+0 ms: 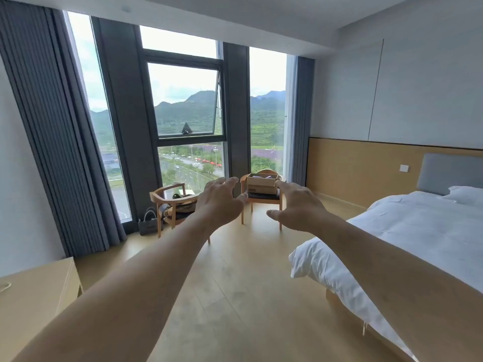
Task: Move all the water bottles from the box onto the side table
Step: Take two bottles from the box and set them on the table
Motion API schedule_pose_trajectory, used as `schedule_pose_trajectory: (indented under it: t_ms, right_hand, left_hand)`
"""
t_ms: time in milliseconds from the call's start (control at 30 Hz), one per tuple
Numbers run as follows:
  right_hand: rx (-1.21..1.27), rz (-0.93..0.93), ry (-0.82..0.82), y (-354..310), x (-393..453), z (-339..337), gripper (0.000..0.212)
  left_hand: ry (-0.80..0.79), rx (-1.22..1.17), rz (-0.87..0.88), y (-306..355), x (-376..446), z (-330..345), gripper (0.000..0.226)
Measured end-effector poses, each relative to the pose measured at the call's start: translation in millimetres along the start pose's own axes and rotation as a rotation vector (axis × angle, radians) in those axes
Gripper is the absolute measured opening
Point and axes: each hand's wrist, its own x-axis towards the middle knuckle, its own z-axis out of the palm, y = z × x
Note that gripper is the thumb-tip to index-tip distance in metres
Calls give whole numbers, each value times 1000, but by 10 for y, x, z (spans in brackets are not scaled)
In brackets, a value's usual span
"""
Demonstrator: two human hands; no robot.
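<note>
Reaching forward with both arms, we hold our hands out in mid-air, the left hand (pixel 222 202) and right hand (pixel 298 205) each with fingers spread and loosely bent, gripping nothing. Between them, far across the room, sits one open cardboard box (pixel 262 182) on the seat of a wooden armchair (pixel 264 198) by the window (pixel 188 100). Its flaps stand up, and something dark and purplish shows inside; we cannot tell from here whether those are the water bottles or how many there are.

We count two wooden armchairs. The second armchair (pixel 170 205), to the left, carries a heap of dark and tan things, too small to name. One grey tote bag (pixel 150 223) stands on the floor (pixel 235 283) just beside that chair, against the window frame.

One light wooden desk (pixel 39 291) shows at the lower left corner, near us and well apart from the box. One bed (pixel 418 231) with white bedding fills the right side, with one white pillow (pixel 467 194) at the headboard. Grey curtains (pixel 52 126) hang at both sides of the window.
</note>
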Motion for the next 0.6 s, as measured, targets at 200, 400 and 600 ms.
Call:
schedule_pose_trajectory:
  t_ms: [200, 400, 600]
  right_hand:
    - [23, 2, -12, 416, 1236, 353, 78]
    - [68, 20, -12, 882, 2519, 564, 76]
    - [54, 19, -29, 1287, 3536, 984, 72]
  left_hand:
    - [-13, 21, -35, -216, 1231, 464, 65]
    - [22, 30, -49, -351, 2546, 839, 64]
    - [-21, 23, -60, -570, 3528, 1408, 63]
